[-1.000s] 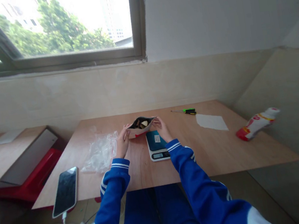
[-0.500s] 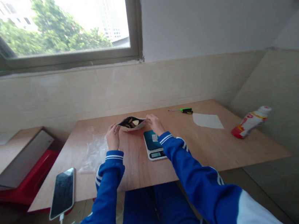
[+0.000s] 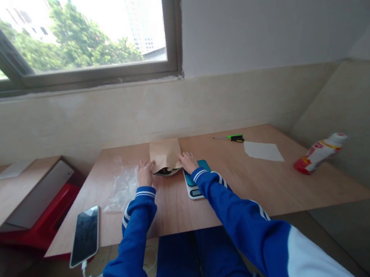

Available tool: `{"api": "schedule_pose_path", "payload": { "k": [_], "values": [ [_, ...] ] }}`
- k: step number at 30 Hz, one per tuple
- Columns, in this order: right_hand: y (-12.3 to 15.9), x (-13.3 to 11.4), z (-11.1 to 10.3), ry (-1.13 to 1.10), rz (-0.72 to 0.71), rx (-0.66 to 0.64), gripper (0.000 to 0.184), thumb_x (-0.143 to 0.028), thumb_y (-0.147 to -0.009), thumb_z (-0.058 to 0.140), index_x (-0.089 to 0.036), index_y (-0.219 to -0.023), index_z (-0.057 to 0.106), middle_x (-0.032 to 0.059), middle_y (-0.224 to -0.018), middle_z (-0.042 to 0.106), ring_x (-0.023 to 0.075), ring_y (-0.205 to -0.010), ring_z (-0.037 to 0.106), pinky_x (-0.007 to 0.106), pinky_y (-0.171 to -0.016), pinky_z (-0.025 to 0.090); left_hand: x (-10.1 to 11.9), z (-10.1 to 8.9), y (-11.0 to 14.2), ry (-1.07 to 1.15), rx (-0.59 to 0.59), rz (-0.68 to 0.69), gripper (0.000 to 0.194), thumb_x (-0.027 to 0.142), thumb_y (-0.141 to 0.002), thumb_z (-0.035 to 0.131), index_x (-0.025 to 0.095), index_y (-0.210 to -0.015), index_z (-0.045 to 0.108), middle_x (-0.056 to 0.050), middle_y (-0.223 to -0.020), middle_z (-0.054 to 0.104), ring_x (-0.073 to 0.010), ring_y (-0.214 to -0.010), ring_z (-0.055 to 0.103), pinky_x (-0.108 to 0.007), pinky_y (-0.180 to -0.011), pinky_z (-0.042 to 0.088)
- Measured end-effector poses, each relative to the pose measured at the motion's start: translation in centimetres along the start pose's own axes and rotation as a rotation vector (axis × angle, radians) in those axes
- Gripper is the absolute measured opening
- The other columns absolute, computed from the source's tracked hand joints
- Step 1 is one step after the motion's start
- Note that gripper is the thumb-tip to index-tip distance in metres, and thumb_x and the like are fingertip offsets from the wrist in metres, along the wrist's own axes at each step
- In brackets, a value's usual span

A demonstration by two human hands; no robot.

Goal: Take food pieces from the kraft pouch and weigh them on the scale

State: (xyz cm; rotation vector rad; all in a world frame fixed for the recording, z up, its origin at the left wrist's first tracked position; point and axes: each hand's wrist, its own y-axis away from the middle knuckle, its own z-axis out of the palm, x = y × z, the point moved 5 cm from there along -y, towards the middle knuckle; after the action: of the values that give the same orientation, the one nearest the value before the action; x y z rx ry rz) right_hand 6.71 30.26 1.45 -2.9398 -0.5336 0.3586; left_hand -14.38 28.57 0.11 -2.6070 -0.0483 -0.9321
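Note:
A brown paper pouch (image 3: 165, 154) lies tipped on the table, its open mouth facing me. Dark and pale pieces show just inside the mouth; their kind is too small to make out. My left hand (image 3: 145, 172) pinches the left edge of the mouth. On the opposite edge, my right hand (image 3: 188, 161) grips with thumb and fingers. Partly under my right wrist and sleeve sits a kitchen scale (image 3: 195, 192) with a teal top and white body. Crumpled clear plastic (image 3: 123, 188) rests left of my left hand.
A phone (image 3: 84, 235) with a white cable overhangs the table's front left edge. Screwdrivers (image 3: 234, 138) and a white paper sheet (image 3: 263, 151) lie back right. A red and white bottle (image 3: 320, 154) is at the right. The wall borders the table's (image 3: 245, 185) far edge.
The pouch has tipped over: its mouth faced up and now points toward me, with its brown side showing. Both hands moved slightly down with it. The view shifted a little.

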Motion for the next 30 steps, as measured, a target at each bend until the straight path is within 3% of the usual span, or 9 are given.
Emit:
{"api": "schedule_pose_path", "payload": {
  "k": [4,9,11,13,15,19,22,26,30],
  "values": [
    [-0.2,-0.6,0.9,-0.010,-0.013,-0.074,0.038,-0.005,-0.082,0.052,-0.014,-0.118,0.057,0.0184,-0.119,0.056,0.0299,-0.114,0.045,0.046,-0.099,0.032,0.6,-0.4,0.2,-0.024,0.001,0.003,0.052,-0.001,-0.074,0.039,0.020,-0.111,0.069,-0.010,-0.131,0.059,-0.0300,-0.137,0.036,-0.052,-0.112,0.027],
    [1.1,-0.3,-0.7,-0.112,-0.013,-0.108,0.035,-0.018,-0.077,0.067,-0.020,-0.111,0.062,0.0126,-0.120,0.057,0.0296,-0.115,0.048,0.048,-0.097,0.037,1.9,-2.2,2.2,-0.030,0.044,0.018,0.048,0.006,-0.081,0.036,0.017,-0.120,0.062,-0.012,-0.132,0.057,-0.0233,-0.125,0.050,-0.039,-0.107,0.039],
    [3.2,0.6,-2.0,-0.161,-0.004,-0.056,0.032,-0.023,-0.085,0.057,-0.021,-0.117,0.060,0.0115,-0.124,0.056,0.0266,-0.116,0.049,0.044,-0.097,0.038,1.6,-3.6,3.7,-0.044,0.091,-0.006,0.044,0.012,-0.085,0.036,0.016,-0.121,0.061,-0.014,-0.131,0.056,-0.0244,-0.125,0.050,-0.040,-0.108,0.037],
    [6.3,1.8,-3.2,-0.225,0.002,0.029,0.031,-0.024,-0.091,0.045,-0.022,-0.119,0.058,0.0103,-0.125,0.057,0.0234,-0.118,0.049,0.041,-0.100,0.038,0.6,-4.8,5.4,-0.078,0.149,-0.068,0.043,0.017,-0.087,0.037,0.014,-0.122,0.060,-0.017,-0.134,0.052,-0.0317,-0.134,0.038,-0.052,-0.111,0.029],
    [10.3,3.4,-4.3,-0.466,0.006,0.224,0.028,-0.026,-0.091,0.044,-0.022,-0.110,0.063,0.0090,-0.115,0.063,0.0233,-0.113,0.054,0.042,-0.100,0.039,-1.2,-5.6,6.8,-0.164,0.186,-0.186,0.044,0.025,-0.087,0.042,0.018,-0.128,0.056,-0.018,-0.145,0.042,-0.0395,-0.141,0.022,-0.064,-0.108,0.023],
    [18.1,6.7,-3.9,-0.672,0.174,0.373,0.027,-0.034,-0.089,0.043,-0.026,-0.096,0.068,0.0081,-0.105,0.068,0.0252,-0.103,0.060,0.043,-0.092,0.046,-5.3,-3.8,8.3,-0.236,-0.017,-0.458,0.059,0.041,-0.082,0.054,0.020,-0.137,0.048,-0.019,-0.155,0.024,-0.0507,-0.140,0.010,-0.075,-0.101,0.015],
    [22.4,8.6,-3.1,-0.663,0.308,0.390,0.027,-0.036,-0.084,0.044,-0.027,-0.089,0.069,0.0082,-0.097,0.070,0.0274,-0.097,0.062,0.045,-0.085,0.049,-6.7,-2.1,8.6,-0.216,-0.089,-0.502,0.060,0.043,-0.083,0.052,0.016,-0.136,0.049,-0.021,-0.154,0.024,-0.0526,-0.139,0.007,-0.076,-0.101,0.012],
    [25.6,10.5,-2.8,-0.623,0.394,0.409,0.027,-0.034,-0.080,0.045,-0.028,-0.088,0.070,0.0091,-0.096,0.070,0.0287,-0.095,0.062,0.047,-0.083,0.050,-7.0,-1.5,8.6,-0.182,-0.099,-0.500,0.062,0.048,-0.084,0.049,0.018,-0.138,0.047,-0.022,-0.155,0.021,-0.0510,-0.140,0.004,-0.076,-0.101,0.010],
    [26.5,11.5,-3.3,-0.581,0.404,0.446,0.028,-0.034,-0.081,0.044,-0.027,-0.088,0.070,0.0098,-0.097,0.069,0.0288,-0.097,0.061,0.047,-0.084,0.049,-5.2,-3.4,9.1,-0.142,-0.039,-0.440,0.061,0.052,-0.089,0.038,0.023,-0.143,0.039,-0.015,-0.158,0.014,-0.0466,-0.142,0.000,-0.075,-0.103,0.006]
  ]
}}
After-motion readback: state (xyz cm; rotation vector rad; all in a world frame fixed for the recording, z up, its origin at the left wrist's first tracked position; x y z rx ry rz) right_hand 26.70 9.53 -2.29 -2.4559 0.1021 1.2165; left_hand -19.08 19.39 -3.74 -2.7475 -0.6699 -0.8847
